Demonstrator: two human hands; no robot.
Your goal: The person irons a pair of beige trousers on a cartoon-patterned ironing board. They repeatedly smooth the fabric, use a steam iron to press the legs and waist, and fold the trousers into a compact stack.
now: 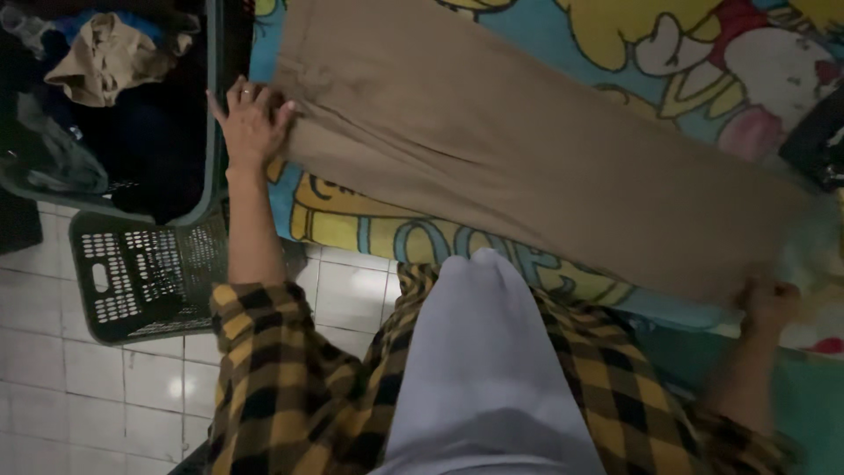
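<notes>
Garment: tan trousers, folded lengthwise into one long band, lying flat on the bed.
Long axis: slanted across the view, from upper left down to lower right.
Ends: upper-left end by the bed edge near the baskets; lower-right end at the near edge of the bed; which end is waist and which is hem, cannot tell.
Left hand: flat on the upper-left end of the trousers, fingers spread wide, palm down, a ring on one finger; grips nothing.
Right hand: at the lower-right end, curled closed on the cloth edge, knuckles up.
Sleeves: yellow and black checked shirt, pushed up the forearms, over a pale top.
Surface: bed cover printed with cartoon figures in blue, yellow, white and pink, with big rounded letters along the near border; trousers lie fully on it.
Left of bed: dark green basket holding a crumpled beige cloth and dark clothes; just below it, a second, perforated dark basket on the floor.
Floor: white tiles, glossy, with a small spot of reflected light.
Right edge: a dark object on the bed, too dim to make out.
Light: low, the whole room dusky.
</notes>
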